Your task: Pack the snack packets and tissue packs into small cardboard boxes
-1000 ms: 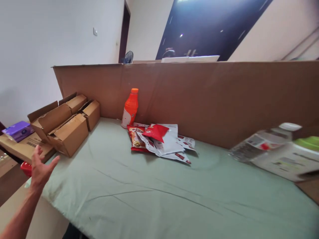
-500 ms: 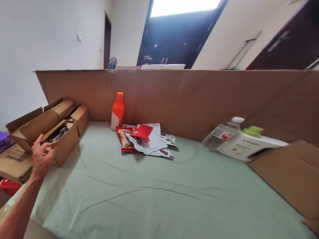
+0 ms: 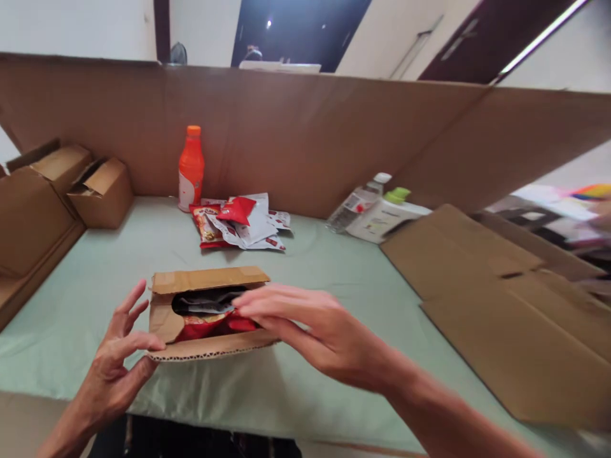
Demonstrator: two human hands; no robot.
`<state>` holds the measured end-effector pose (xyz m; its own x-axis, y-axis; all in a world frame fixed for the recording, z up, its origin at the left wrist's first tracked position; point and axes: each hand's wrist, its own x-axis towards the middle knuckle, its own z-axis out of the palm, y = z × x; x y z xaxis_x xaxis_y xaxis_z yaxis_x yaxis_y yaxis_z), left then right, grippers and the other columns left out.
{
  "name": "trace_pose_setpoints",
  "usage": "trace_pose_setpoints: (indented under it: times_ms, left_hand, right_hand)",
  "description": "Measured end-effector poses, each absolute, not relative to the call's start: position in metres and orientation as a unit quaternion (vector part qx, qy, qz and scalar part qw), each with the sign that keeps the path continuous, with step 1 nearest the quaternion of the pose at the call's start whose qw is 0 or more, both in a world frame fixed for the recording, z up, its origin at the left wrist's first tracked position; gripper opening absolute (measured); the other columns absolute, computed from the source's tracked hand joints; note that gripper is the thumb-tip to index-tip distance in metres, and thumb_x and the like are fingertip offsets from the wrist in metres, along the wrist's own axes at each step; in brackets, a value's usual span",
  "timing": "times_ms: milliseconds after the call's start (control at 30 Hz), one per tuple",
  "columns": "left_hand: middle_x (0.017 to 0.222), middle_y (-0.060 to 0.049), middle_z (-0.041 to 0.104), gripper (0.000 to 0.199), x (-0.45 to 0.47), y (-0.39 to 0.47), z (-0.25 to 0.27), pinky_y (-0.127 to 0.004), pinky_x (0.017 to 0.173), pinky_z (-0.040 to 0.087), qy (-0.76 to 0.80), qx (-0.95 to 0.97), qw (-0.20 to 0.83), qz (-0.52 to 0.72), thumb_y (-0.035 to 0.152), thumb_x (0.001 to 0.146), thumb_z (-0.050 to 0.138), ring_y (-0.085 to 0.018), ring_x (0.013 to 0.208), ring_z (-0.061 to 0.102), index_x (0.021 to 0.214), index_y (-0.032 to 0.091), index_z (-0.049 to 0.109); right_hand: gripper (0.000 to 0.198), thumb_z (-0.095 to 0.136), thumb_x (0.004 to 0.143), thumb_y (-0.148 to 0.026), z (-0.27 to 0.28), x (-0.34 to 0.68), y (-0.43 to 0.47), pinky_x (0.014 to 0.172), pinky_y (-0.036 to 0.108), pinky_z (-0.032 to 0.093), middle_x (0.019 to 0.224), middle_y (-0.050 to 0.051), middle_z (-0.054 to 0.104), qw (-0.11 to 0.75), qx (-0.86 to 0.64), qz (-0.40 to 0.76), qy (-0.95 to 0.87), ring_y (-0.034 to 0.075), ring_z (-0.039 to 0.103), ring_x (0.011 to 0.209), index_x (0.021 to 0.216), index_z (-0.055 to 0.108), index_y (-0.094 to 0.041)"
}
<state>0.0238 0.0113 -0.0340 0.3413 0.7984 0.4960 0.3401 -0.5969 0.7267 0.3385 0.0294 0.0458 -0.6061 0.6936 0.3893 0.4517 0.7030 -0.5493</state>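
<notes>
In front of me at the table's near edge is a small cardboard box with an oval opening in its top. Dark grey packets and red snack packets show inside. My left hand pinches the box's near left corner between thumb and index finger, its other fingers raised. My right hand reaches over the right end, fingers close together with their tips at the opening. What lies between those fingertips is hidden.
Snack bags lie piled beyond the box, beside an upright orange bottle. A tilted clear bottle and a white jug rest farther right. Cardboard boxes stand left; large flaps cover the right. A cardboard wall runs behind.
The small box with packets has moved from the left row to the table's front middle, with my left hand on it. My right hand has come into view. The camera has tilted down.
</notes>
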Motion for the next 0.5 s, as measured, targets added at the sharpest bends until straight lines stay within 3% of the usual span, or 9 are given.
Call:
trace_pose_setpoints:
  times_ms: [100, 167, 200, 267, 333, 433, 500]
  left_hand:
    - [0.172, 0.004, 0.018, 0.014, 0.025, 0.011, -0.040, -0.039, 0.123, 0.037, 0.336, 0.789, 0.280, 0.432, 0.028, 0.102, 0.055, -0.023, 0.155, 0.030, 0.103, 0.032, 0.069]
    - [0.174, 0.002, 0.013, 0.024, 0.020, 0.016, -0.053, -0.049, 0.124, 0.036, 0.340, 0.779, 0.287, 0.442, 0.043, 0.098, 0.062, -0.029, 0.157, 0.024, 0.120, 0.036, 0.065]
    - [0.174, 0.000, 0.010, 0.046, 0.016, 0.020, -0.061, -0.054, 0.123, 0.035, 0.354, 0.769, 0.295, 0.442, 0.052, 0.092, 0.068, -0.033, 0.158, 0.022, 0.135, 0.040, 0.056]
    - [0.175, -0.006, 0.008, 0.102, 0.009, 0.033, -0.081, -0.061, 0.122, 0.035, 0.398, 0.750, 0.321, 0.420, 0.070, 0.075, 0.077, -0.040, 0.156, 0.022, 0.159, 0.043, 0.025]
    - [0.173, -0.011, 0.015, 0.132, 0.005, 0.050, -0.099, -0.062, 0.120, 0.035, 0.440, 0.739, 0.352, 0.368, 0.081, 0.062, 0.078, -0.044, 0.154, 0.028, 0.164, 0.038, 0.006]
    - [0.164, -0.015, 0.038, 0.136, 0.006, 0.071, -0.116, -0.061, 0.117, 0.043, 0.468, 0.738, 0.360, 0.328, 0.089, 0.054, 0.074, -0.046, 0.147, 0.040, 0.164, 0.029, 0.020]
    - [0.155, -0.016, 0.051, 0.124, 0.008, 0.079, -0.121, -0.058, 0.112, 0.049, 0.480, 0.734, 0.344, 0.336, 0.087, 0.058, 0.073, -0.044, 0.141, 0.050, 0.159, 0.027, 0.036]
  right_hand:
    - [0.038, 0.060, 0.095, -0.013, 0.051, 0.322, 0.049, 0.107, 0.038, 0.052, 0.134, 0.015, 0.069, 0.127, -0.360, 0.210, -0.900, 0.024, 0.066, 0.123, 0.133, 0.064, -0.011]
    - [0.049, 0.066, 0.090, -0.015, 0.047, 0.313, 0.056, 0.105, 0.044, 0.052, 0.136, 0.021, 0.067, 0.034, -0.383, 0.184, -0.905, 0.030, 0.064, 0.123, 0.138, 0.060, -0.007]
    - [0.052, 0.068, 0.089, -0.016, 0.044, 0.307, 0.059, 0.102, 0.046, 0.053, 0.133, 0.022, 0.067, -0.001, -0.394, 0.163, -0.904, 0.032, 0.065, 0.121, 0.138, 0.059, -0.006]
    - [0.047, 0.070, 0.087, -0.018, 0.037, 0.295, 0.066, 0.091, 0.046, 0.056, 0.121, 0.022, 0.072, -0.065, -0.408, 0.123, -0.902, 0.034, 0.069, 0.110, 0.132, 0.064, -0.005]
    - [0.029, 0.065, 0.089, -0.016, 0.029, 0.283, 0.075, 0.082, 0.041, 0.055, 0.107, 0.021, 0.076, -0.120, -0.402, 0.098, -0.902, 0.033, 0.072, 0.098, 0.115, 0.073, -0.006]
    - [0.023, 0.056, 0.090, -0.009, 0.017, 0.273, 0.088, 0.071, 0.033, 0.052, 0.096, 0.020, 0.078, -0.160, -0.372, 0.088, -0.910, 0.029, 0.074, 0.088, 0.096, 0.078, -0.007]
    - [0.021, 0.058, 0.087, -0.008, 0.012, 0.275, 0.091, 0.067, 0.032, 0.050, 0.093, 0.018, 0.078, -0.155, -0.349, 0.086, -0.920, 0.027, 0.074, 0.085, 0.093, 0.078, -0.008]
